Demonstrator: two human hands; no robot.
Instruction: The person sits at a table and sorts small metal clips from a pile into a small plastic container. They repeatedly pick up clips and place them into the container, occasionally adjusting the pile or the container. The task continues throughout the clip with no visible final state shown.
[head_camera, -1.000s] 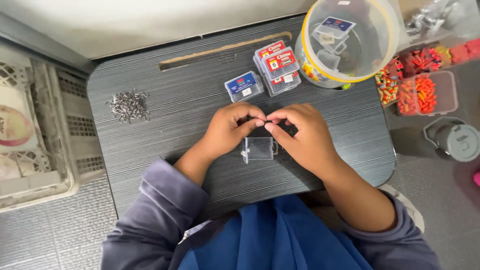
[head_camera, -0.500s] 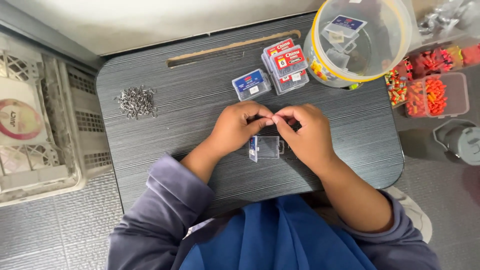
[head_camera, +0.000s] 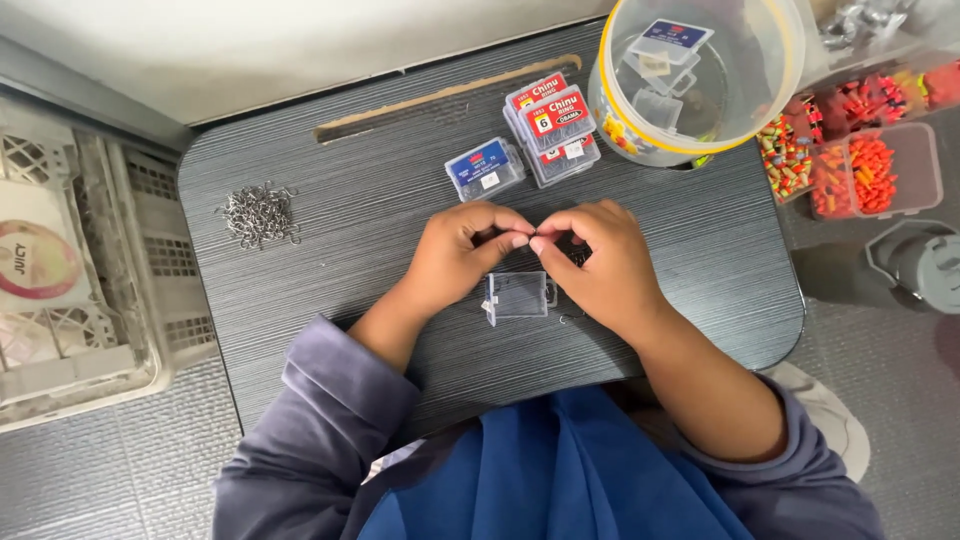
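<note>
My left hand (head_camera: 463, 252) and my right hand (head_camera: 596, 262) meet fingertip to fingertip above a small clear plastic box (head_camera: 518, 296) that lies open on the dark grey table (head_camera: 380, 210). Something very small is pinched between the fingertips of both hands; it is too small to make out. A tiny metal hook (head_camera: 570, 319) lies on the table beside the box, under my right hand. A pile of small metal hooks (head_camera: 260, 213) sits at the table's left.
Small labelled boxes (head_camera: 484, 167) and a stack of them (head_camera: 553, 129) lie at the back. A clear bucket with a yellow rim (head_camera: 694, 72) holds more boxes. Trays of orange pieces (head_camera: 868, 170) stand right, a white crate (head_camera: 70, 270) left.
The view has shifted slightly, so everything sits a bit further right in the frame. My hands stay together over the clear box, fingertips still pinched.
</note>
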